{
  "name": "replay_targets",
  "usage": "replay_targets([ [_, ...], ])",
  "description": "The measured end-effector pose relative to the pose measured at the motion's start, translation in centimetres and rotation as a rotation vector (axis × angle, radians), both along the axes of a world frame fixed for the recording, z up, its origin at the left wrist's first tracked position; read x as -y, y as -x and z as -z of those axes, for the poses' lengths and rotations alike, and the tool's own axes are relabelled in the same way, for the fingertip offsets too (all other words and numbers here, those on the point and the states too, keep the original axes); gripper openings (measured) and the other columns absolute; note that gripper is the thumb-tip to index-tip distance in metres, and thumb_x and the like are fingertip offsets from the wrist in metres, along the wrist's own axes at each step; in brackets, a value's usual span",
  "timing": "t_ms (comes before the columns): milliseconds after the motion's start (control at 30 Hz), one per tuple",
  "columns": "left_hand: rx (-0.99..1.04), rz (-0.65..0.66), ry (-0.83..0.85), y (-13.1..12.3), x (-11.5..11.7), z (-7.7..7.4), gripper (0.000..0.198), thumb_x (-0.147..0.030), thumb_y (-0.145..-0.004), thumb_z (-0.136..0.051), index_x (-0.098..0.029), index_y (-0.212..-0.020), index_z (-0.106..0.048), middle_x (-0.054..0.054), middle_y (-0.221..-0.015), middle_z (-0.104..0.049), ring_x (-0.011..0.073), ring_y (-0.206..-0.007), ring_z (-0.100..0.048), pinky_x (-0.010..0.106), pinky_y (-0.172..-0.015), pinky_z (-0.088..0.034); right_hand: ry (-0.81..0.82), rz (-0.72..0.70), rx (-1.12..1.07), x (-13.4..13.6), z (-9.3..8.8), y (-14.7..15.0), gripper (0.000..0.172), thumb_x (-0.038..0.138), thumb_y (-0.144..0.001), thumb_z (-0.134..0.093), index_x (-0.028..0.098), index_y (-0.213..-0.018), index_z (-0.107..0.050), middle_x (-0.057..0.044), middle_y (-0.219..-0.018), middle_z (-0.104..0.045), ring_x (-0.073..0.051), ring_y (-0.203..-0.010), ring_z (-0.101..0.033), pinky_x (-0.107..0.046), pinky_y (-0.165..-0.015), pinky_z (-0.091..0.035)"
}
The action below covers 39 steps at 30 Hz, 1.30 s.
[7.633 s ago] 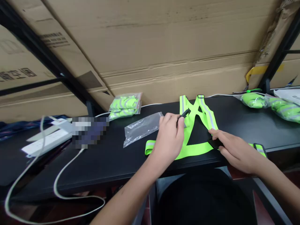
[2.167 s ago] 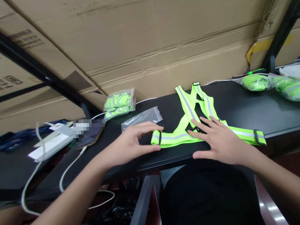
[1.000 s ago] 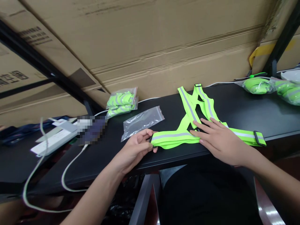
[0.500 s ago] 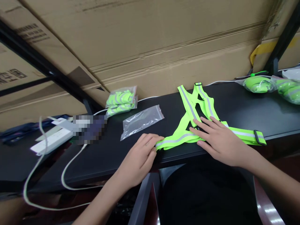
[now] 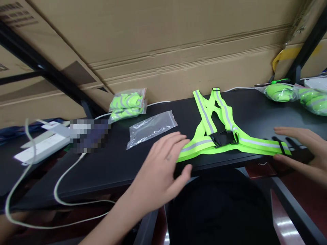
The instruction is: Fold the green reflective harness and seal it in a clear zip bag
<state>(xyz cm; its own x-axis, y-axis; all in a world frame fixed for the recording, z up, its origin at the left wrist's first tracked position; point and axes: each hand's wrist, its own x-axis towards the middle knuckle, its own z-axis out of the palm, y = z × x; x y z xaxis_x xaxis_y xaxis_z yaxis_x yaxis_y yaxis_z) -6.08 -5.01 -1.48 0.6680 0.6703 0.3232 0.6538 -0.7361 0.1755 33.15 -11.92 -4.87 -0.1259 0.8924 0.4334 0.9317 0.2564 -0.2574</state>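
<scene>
A: Viewpoint?
B: Head-worn camera, facing forward and down across the table (image 5: 107, 170) from its near edge.
A: Range?
B: Close, within arm's reach: the left hand (image 5: 163, 166) enters from below, the right hand (image 5: 304, 149) from the right.
A: Framing?
B: Cartons (image 5: 166, 41) fill the upper half; the table's far edge climbs rightward, so the view tilts.

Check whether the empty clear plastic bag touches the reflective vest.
Apart. Head view shows bare black table between the clear plastic bag and reflective vest.
</scene>
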Motion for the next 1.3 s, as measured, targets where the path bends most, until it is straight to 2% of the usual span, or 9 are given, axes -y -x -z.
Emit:
replay_targets([
  [200, -0.041, 0.157, 0.016, -8.5, -1.2, 0.4, 0.057, -0.043, -0.098, -0.049, -0.009, -0.143, -0.043, 0.018, -0.152, -0.045, 0.0330, -0.148, -0.030, 0.050, -0.118, -0.032, 0.099, -0.087, -0.130, -0.2, 1.2, -2.7, 0.030, 0.047, -0.085, -0.070, 0.033, -0.111, -0.071, -0.008, -0.117, -0.069, -0.028, -0.111, -0.065, -0.043, -0.097, -0.052],
  [300, -0.076, 0.167, 0.077, -10.6, -2.4, 1.3, 0.050, -0.044, -0.101, -0.044, -0.010, -0.138, -0.050, 0.016, -0.143, -0.054, 0.0316, -0.137, -0.045, 0.048, -0.113, -0.037, 0.097, -0.093, -0.154, -0.7, 0.7, -2.5, 0.024, 0.043, -0.086, -0.070, 0.031, -0.107, -0.072, -0.009, -0.114, -0.069, -0.026, -0.107, -0.065, -0.041, -0.092, -0.053],
  [400, -0.036, 0.180, 0.123, -10.7, -3.1, 2.1, 0.041, -0.037, -0.105, -0.036, -0.016, -0.134, -0.055, 0.012, -0.134, -0.059, 0.0273, -0.126, -0.053, 0.046, -0.107, -0.042, 0.141, -0.048, -0.206, -0.6, 0.4, -2.9, 0.025, 0.044, -0.084, -0.071, 0.029, -0.105, -0.072, -0.010, -0.111, -0.070, -0.026, -0.103, -0.066, -0.040, -0.091, -0.051],
  [633, -0.021, 0.230, 0.162, -9.5, -3.5, 2.6, 0.035, -0.024, -0.104, -0.038, -0.021, -0.131, -0.059, 0.012, -0.135, -0.055, 0.0270, -0.127, -0.049, 0.046, -0.105, -0.042, 0.144, 0.063, -0.346, 0.2, 1.0, -6.1, 0.039, 0.064, -0.072, -0.076, 0.031, -0.092, -0.075, -0.010, -0.099, -0.073, -0.025, -0.091, -0.068, -0.042, -0.087, -0.050],
  [767, -0.030, 0.243, 0.138, -9.6, -3.6, 2.7, 0.034, -0.022, -0.104, -0.038, -0.021, -0.130, -0.059, 0.012, -0.130, -0.056, 0.0271, -0.126, -0.049, 0.045, -0.103, -0.043, 0.147, 0.041, -0.375, -0.2, 1.0, -7.4, 0.043, 0.069, -0.068, -0.076, 0.032, -0.089, -0.078, -0.009, -0.096, -0.074, -0.024, -0.089, -0.068, -0.042, -0.083, -0.051],
  [900, -0.060, 0.232, 0.077, -9.8, -3.5, 2.5, 0.033, -0.024, -0.104, -0.038, -0.019, -0.129, -0.058, 0.012, -0.124, -0.058, 0.0275, -0.121, -0.051, 0.045, -0.102, -0.042, 0.170, 0.001, -0.334, -1.3, 1.0, -7.2, 0.038, 0.064, -0.073, -0.075, 0.033, -0.094, -0.079, -0.009, -0.102, -0.074, -0.024, -0.094, -0.068, -0.042, -0.087, -0.050],
  [1100, -0.073, 0.205, -0.005, -10.3, -3.3, 2.3, 0.032, -0.024, -0.103, -0.041, -0.015, -0.130, -0.056, 0.013, -0.123, -0.060, 0.0280, -0.121, -0.052, 0.044, -0.104, -0.040, 0.149, 0.002, -0.252, -0.8, 1.5, -5.7, 0.022, 0.040, -0.079, -0.077, 0.037, -0.100, -0.077, -0.008, -0.113, -0.072, -0.029, -0.106, -0.067, -0.045, -0.096, -0.050],
  [1200, -0.049, 0.215, 0.011, -10.3, -3.3, 2.6, 0.030, -0.026, -0.103, -0.042, -0.016, -0.127, -0.058, 0.011, -0.127, -0.061, 0.0265, -0.123, -0.052, 0.043, -0.105, -0.039, 0.118, 0.140, -0.416, -0.1, 1.2, -4.6, 0.026, 0.034, -0.077, -0.077, 0.034, -0.103, -0.076, -0.008, -0.114, -0.073, -0.030, -0.109, -0.066, -0.044, -0.101, -0.049],
  [1300, -0.036, 0.213, 0.018, -10.1, -3.2, 2.9, 0.029, -0.024, -0.103, -0.040, -0.018, -0.123, -0.061, 0.010, -0.133, -0.059, 0.0255, -0.127, -0.051, 0.041, -0.106, -0.039, 0.063, 0.360, -0.772, -0.3, 0.4, -2.4, 0.033, 0.032, -0.077, -0.075, 0.031, -0.110, -0.072, -0.008, -0.119, -0.072, -0.026, -0.103, -0.069, -0.037, -0.095, -0.054],
])
